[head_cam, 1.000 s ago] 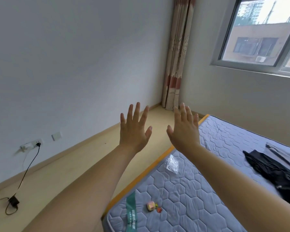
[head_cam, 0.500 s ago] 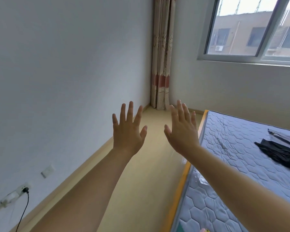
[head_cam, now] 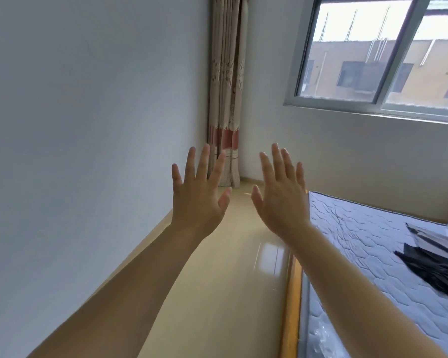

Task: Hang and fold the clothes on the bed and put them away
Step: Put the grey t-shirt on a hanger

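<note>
Bed (head_cam: 360, 228) takes up the lower right of the view, bare quilted mattress with a wooden side rail along its left edge, and it is only partly in frame. Clothes lie toward the bed's right side, cut off by the frame edge. Black garment (head_cam: 437, 272) lies crumpled in loose folds; it looks thin, soft and light, and likely a bit slick, so it will sag and slide if lifted by one point. Best to take it at two spread points along a hem, waistband or shoulder line, but which end is which cannot be told from here. Grey garment (head_cam: 432, 240) lies just beyond the black one toward the far edge, flatter. It touches or overlaps the black one, so pulling one may drag the other. Neither is fragile. Left hand (head_cam: 197, 200) and right hand (head_cam: 282, 200) are both raised in front of the camera with backs toward it, fingers straight and fanned wide. They hold nothing and touch nothing. They hover over the floor (head_cam: 230, 267) beside the bed's left edge, well apart from the clothes. Some clear plastic film (head_cam: 323, 334) sits at the near left edge of the mattress.
</note>
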Motion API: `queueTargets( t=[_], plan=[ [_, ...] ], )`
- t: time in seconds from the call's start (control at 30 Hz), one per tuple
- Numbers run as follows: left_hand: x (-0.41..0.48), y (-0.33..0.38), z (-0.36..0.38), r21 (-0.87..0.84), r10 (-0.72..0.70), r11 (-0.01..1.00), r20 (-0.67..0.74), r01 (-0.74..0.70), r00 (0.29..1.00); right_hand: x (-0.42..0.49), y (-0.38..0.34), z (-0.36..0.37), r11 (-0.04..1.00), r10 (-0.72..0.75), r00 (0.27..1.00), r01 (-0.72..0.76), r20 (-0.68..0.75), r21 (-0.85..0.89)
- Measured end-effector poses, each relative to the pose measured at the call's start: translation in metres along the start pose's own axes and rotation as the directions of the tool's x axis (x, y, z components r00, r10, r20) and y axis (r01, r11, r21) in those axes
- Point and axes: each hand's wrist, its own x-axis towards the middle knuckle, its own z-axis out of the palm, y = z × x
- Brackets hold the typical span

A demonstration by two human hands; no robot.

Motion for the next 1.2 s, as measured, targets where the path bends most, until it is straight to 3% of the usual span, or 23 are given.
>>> queueTargets(
  t=[0.33,0.57,0.73,0.83,0.93,1.07,1.2],
  plan=[
    [0.230,-0.017,0.150,-0.135,0.033,0.990,0.018,-0.030,0.999,0.185,0.086,0.142,0.966,0.257,0.966,-0.255,-0.033,0.042],
    [0.386,-0.012,0.313,-0.213,0.235,0.952,0.051,-0.219,0.971,0.301,0.159,0.285,0.937,0.350,0.936,-0.349,-0.047,0.025],
    [0.507,-0.005,0.415,-0.302,0.349,0.906,0.133,-0.297,0.928,0.396,0.229,0.370,0.874,0.486,0.874,-0.486,-0.012,0.018],
    [0.573,0.011,0.470,-0.367,0.356,0.887,0.156,-0.281,0.921,0.446,0.271,0.415,0.856,0.517,0.856,-0.517,0.017,0.009],
    [0.634,0.039,0.521,-0.441,0.402,0.836,0.090,-0.326,0.911,0.488,0.320,0.460,0.838,0.545,0.838,-0.545,-0.001,0.021],
    [0.714,0.085,0.604,-0.432,0.438,0.822,0.063,-0.371,0.897,0.540,0.392,0.536,0.819,0.572,0.820,-0.572,-0.002,0.042],
    [0.806,0.140,0.689,-0.371,0.473,0.847,0.196,-0.381,0.859,0.606,0.483,0.611,0.807,0.585,0.808,-0.589,0.069,0.048]
  ],
)
